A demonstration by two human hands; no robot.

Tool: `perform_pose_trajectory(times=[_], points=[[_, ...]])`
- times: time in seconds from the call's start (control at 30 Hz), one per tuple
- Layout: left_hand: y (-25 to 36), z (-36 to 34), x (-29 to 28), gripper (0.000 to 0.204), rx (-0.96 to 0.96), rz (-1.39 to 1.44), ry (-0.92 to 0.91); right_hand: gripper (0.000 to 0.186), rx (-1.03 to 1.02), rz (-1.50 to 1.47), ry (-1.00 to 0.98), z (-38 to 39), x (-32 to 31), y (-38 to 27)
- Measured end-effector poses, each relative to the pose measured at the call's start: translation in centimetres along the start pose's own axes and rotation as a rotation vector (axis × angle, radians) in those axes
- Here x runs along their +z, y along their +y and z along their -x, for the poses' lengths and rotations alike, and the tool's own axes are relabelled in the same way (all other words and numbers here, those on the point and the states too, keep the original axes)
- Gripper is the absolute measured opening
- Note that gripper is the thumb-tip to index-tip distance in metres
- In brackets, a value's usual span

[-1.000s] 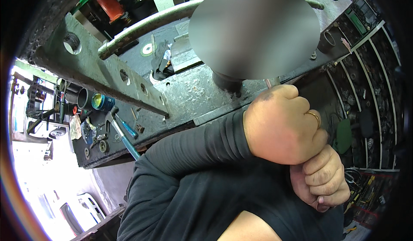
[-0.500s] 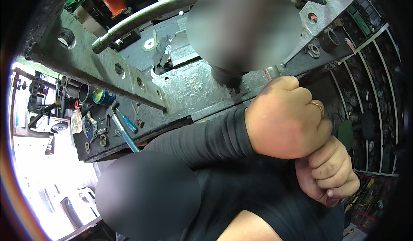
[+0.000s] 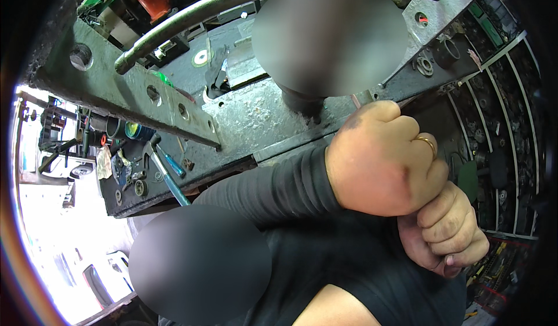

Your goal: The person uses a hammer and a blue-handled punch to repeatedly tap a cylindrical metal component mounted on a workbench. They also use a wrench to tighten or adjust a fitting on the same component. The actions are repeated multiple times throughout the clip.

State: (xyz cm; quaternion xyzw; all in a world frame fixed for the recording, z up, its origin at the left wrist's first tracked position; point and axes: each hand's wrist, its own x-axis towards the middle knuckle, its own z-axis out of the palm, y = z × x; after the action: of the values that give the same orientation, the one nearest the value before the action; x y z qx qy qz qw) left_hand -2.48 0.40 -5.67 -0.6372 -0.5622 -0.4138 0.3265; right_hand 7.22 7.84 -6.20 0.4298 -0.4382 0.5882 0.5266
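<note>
My left hand (image 3: 381, 166), with a ring on one finger, is closed in a fist, the back of the hand facing up. Its dark-sleeved forearm reaches in from the left across my body. Just below it, touching its underside, my right hand (image 3: 450, 233) is also closed with its fingers curled. What the two stacked fists hold, if anything, is hidden. A steel frame with round holes (image 3: 131, 90) and a thick curved metal bar (image 3: 197, 20) stand beyond my hands. A dark cylindrical part (image 3: 303, 106) is partly covered by a blurred patch.
The dark workbench (image 3: 180, 186) carries a hammer (image 3: 165, 172) with a blue handle, metal rings (image 3: 140, 187) and a blue tin (image 3: 136, 131). A cutting disc (image 3: 202, 58) lies farther back. Racks of parts (image 3: 494, 134) rise on the right, with tools (image 3: 494, 268) low down.
The view has shifted slightly, so the steel frame appears a little farther left. Both fists stay closed and stacked, with only a very small shift.
</note>
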Motion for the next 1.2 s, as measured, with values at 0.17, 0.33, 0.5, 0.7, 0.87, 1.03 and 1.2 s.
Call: perform_pose_trajectory(times=[0.17, 0.33, 0.5, 0.7, 0.87, 1.03, 1.2], points=[[0.0, 0.1, -0.1, 0.015, 0.005, -0.001, 0.01, 0.017, -0.014, 0.012, -0.002, -0.1, 0.3, 0.1], [-0.1, -0.1, -0.1, 0.015, 0.004, 0.012, 0.04, 0.014, -0.024, -0.031, -0.071, -0.7, 0.0, 0.8], [-0.2, -0.5, -0.1, 0.016, -0.004, -0.005, 0.072, 0.016, -0.042, -0.067, -0.098, -1.6, 0.0, 1.1], [-0.3, -0.5, -0.3, 0.015, -0.002, 0.019, 0.024, 0.015, -0.052, 0.005, -0.037, -1.5, 0.4, 0.7], [-0.5, 0.4, 0.2, 0.015, 0.023, 0.048, 0.019, 0.016, -0.111, 0.002, 0.105, 0.3, 0.8, 0.9], [-0.2, 0.4, -0.2, 0.016, 0.004, 0.074, 0.019, 0.009, -0.04, 0.058, 0.03, 0.9, 0.1, -0.3], [-0.1, 0.4, -0.1, 0.017, 0.012, 0.081, 0.03, 0.012, -0.169, 0.039, 0.051, 0.8, 0.5, 0.7]])
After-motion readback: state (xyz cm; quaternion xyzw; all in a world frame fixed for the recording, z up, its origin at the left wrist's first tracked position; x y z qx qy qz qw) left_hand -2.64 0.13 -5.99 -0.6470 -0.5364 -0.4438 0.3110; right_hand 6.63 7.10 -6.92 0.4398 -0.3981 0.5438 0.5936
